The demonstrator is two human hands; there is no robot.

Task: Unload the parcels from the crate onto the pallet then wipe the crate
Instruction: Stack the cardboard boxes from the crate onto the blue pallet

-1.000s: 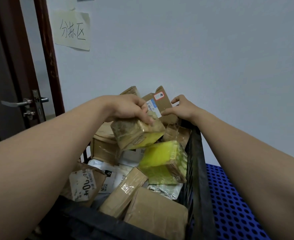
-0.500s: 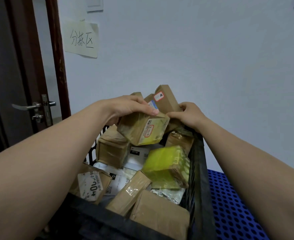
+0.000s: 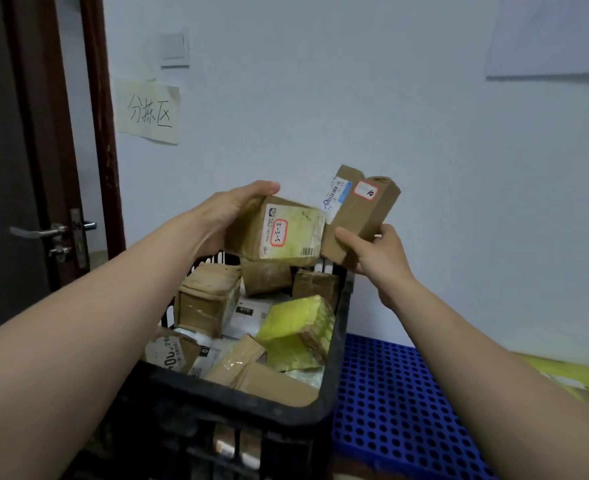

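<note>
Head view. Left hand (image 3: 230, 216) clasps a yellow-taped carton (image 3: 286, 233) by its left end, fingers over the top edge. Right hand (image 3: 376, 251) grips the lower end of a narrow brown carton (image 3: 362, 209), which tilts up and away from the palm. The two cartons touch between the grips. The black crate (image 3: 338, 341), with many parcels left in it, sits below both grips. The blue pallet (image 3: 390, 393) lies below and right of the right grip.

Judgement: stiff taped board, light enough for one hand each. The tape is probably slick, so hold across the edges.

Against 0.5 s ago: both cartons have been lifted clear of the crate's far rim, and the right hand has moved from the carton's top to its base.
</note>
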